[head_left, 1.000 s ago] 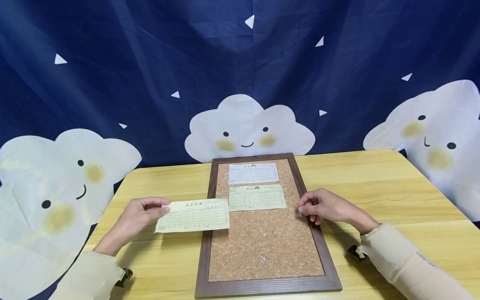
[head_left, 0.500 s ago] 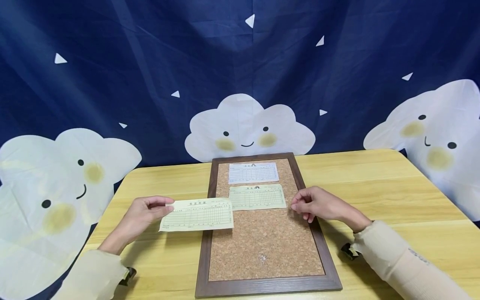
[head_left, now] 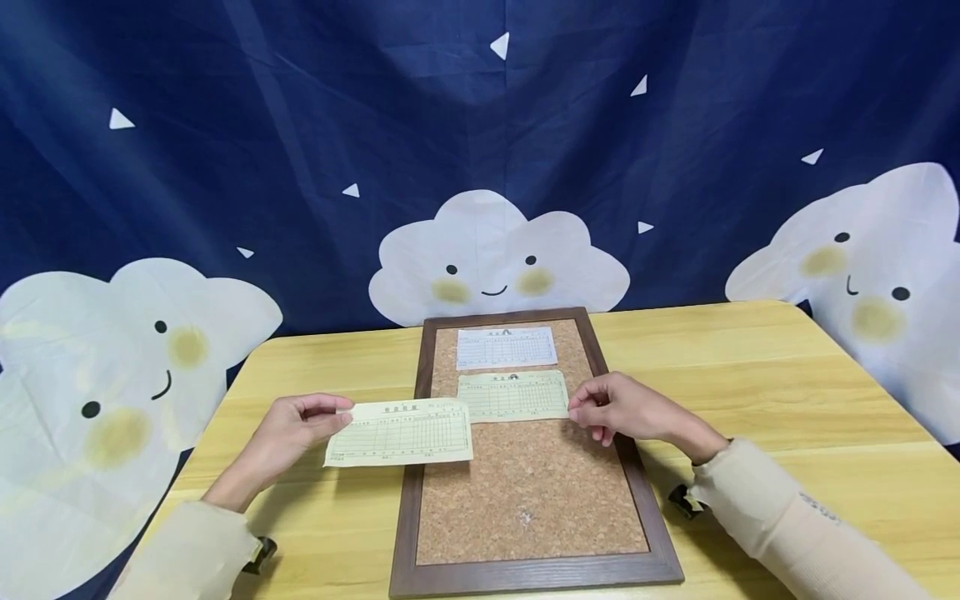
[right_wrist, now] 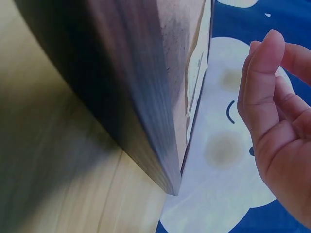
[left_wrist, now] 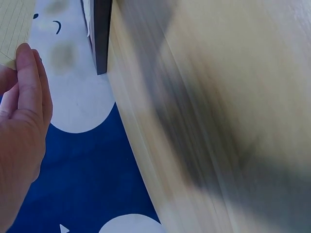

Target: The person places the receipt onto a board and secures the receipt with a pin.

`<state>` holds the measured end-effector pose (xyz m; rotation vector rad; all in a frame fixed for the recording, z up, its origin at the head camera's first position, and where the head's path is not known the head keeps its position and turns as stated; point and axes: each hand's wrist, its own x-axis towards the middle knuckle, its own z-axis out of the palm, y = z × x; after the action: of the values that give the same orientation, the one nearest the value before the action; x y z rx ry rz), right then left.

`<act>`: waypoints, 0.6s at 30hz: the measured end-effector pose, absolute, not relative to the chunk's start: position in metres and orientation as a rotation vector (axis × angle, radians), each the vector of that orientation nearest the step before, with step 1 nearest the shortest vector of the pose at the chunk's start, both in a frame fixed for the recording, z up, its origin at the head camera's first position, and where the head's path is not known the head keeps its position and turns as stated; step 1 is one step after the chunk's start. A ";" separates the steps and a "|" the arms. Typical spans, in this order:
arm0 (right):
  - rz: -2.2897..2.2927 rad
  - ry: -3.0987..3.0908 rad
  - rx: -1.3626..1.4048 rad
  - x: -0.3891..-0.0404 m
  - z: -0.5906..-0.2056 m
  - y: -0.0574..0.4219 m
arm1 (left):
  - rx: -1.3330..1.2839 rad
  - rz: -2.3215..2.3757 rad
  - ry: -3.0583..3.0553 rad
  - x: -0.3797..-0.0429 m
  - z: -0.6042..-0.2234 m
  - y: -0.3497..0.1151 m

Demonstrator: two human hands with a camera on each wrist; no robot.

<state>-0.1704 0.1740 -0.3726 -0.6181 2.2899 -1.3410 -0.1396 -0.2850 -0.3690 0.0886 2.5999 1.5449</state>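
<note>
My left hand (head_left: 288,437) pinches a pale yellow printed form slip (head_left: 401,433) by its upper left edge, thumb on top. Its right part overlaps the left frame of a cork board (head_left: 525,492) and the lower left corner of a pale green form slip (head_left: 513,396) lying there. My right hand (head_left: 630,412) is over the board's right side, thumb and index fingertips together right at the green slip's lower right corner; I cannot tell whether something small is between them. Above the green slip lies a white form slip (head_left: 506,347). Each has a small dark-and-light spot at its top edge.
The board's dark brown wooden frame (head_left: 536,575) stands up as a raised edge on the light wooden table (head_left: 735,350). A dark blue curtain (head_left: 480,108) with smiling clouds hangs behind the table. A pale worn mark (head_left: 525,518) shows low on the cork.
My right hand has moved left, from the board's right frame to the green slip's corner. My left hand has carried the yellow slip slightly right, further over the board.
</note>
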 end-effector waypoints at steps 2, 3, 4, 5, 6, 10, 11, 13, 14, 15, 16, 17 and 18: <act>-1.340 2.287 -0.619 -0.171 -0.372 0.172 | 0.092 1.545 2.601 -0.139 -0.369 -0.285; -1.336 2.288 -0.618 -0.171 -0.371 0.171 | 0.095 1.546 2.602 -0.139 -0.369 -0.285; -1.334 2.289 -0.618 -0.172 -0.370 0.171 | 0.098 1.550 2.604 -0.139 -0.370 -0.284; -1.331 2.290 -0.618 -0.172 -0.369 0.170 | 0.099 1.555 2.603 -0.139 -0.370 -0.283; -1.331 2.288 -0.625 -0.172 -0.368 0.169 | 0.103 1.561 2.603 -0.140 -0.370 -0.282; -1.347 2.271 -0.646 -0.174 -0.367 0.166 | 0.108 1.578 2.595 -0.140 -0.371 -0.278; -1.352 2.266 -0.648 -0.174 -0.367 0.165 | 0.108 1.580 2.593 -0.140 -0.371 -0.277; -1.363 2.253 -0.645 -0.174 -0.368 0.164 | 0.108 1.583 2.590 -0.141 -0.371 -0.274; -1.366 2.248 -0.641 -0.174 -0.368 0.164 | 0.109 1.586 2.588 -0.141 -0.371 -0.273; -1.370 2.243 -0.640 -0.174 -0.368 0.164 | 0.109 1.587 2.588 -0.141 -0.372 -0.272; -1.371 2.240 -0.638 -0.174 -0.368 0.164 | 0.109 1.589 2.588 -0.141 -0.372 -0.271; -1.373 2.236 -0.636 -0.174 -0.368 0.163 | 0.108 1.593 2.588 -0.142 -0.372 -0.270; -1.373 2.235 -0.635 -0.174 -0.368 0.163 | 0.108 1.595 2.588 -0.142 -0.372 -0.269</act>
<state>-0.1741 0.1632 -0.3682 -0.6349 2.2353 -1.3735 -0.1421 -0.2690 -0.3722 0.1078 2.5877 1.5954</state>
